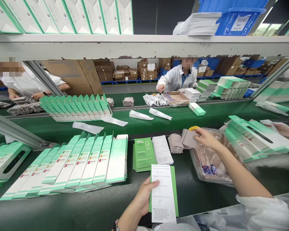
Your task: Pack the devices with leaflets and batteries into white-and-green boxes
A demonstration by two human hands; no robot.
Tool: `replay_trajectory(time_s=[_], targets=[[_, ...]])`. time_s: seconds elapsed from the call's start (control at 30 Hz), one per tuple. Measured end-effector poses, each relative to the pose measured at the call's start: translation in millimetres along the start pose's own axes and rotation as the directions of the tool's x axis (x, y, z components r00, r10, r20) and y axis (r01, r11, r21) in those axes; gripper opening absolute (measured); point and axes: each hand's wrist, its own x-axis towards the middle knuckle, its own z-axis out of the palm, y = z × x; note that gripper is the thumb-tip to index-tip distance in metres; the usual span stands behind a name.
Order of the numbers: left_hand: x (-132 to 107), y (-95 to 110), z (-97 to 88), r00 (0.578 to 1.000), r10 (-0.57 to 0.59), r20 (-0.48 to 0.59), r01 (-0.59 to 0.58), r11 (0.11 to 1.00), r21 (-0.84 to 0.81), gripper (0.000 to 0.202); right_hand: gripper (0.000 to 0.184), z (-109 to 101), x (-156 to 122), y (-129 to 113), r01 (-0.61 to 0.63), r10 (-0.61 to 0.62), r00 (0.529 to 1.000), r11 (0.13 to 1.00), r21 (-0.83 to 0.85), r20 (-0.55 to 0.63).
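My left hand (144,195) is closed around a white printed leaflet (164,199) that lies on a green booklet (175,189), thumb on top. My right hand (205,138) reaches out to the right and pinches a grey pouch (189,141). Something yellow (194,128) shows at its fingertips. Beside that pouch lies a small stack of grey pouches (175,143). Ahead of my left hand are a pile of green booklets (144,152) and a pile of white leaflets (162,149).
A plastic-lined tray (214,157) holding small items is under my right forearm. Rows of open green-and-white boxes (84,160) stand at left. White sleeves (141,115) and a closed box (197,109) lie on the green belt (144,128). A shelf (144,46) crosses above; co-workers sit opposite.
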Motion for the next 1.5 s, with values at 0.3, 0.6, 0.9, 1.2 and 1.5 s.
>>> replay_trajectory(time_s=[0.3,0.6,0.9,1.2,1.5], targets=[[-2,-3,0.3,0.999,-0.027,-0.019,0.027,1.000,-0.015,0.039,0.044,16,34,16,0.099,-0.096,0.983,0.995,-0.015,0.155],[-1,-2,-0.5,0.998,-0.053,-0.024,0.053,0.998,0.014,0.039,0.032,-12,24,18,0.083,-0.087,0.993,0.995,0.048,0.083],[-2,-5,1.2,0.998,-0.067,-0.009,0.067,0.997,0.032,0.041,0.017,-44,51,-4,0.002,-0.062,0.903,0.990,0.138,0.425],[-4,-4,-3.9,0.999,-0.033,-0.035,0.033,0.999,-0.005,0.041,0.026,-49,62,-24,-0.083,-0.054,0.903,0.951,0.297,0.426],[-6,4,-4.6,0.995,-0.025,-0.101,0.022,0.999,-0.025,0.042,0.037,-10,-18,-64,0.097,-0.201,0.740,0.976,0.194,0.642]])
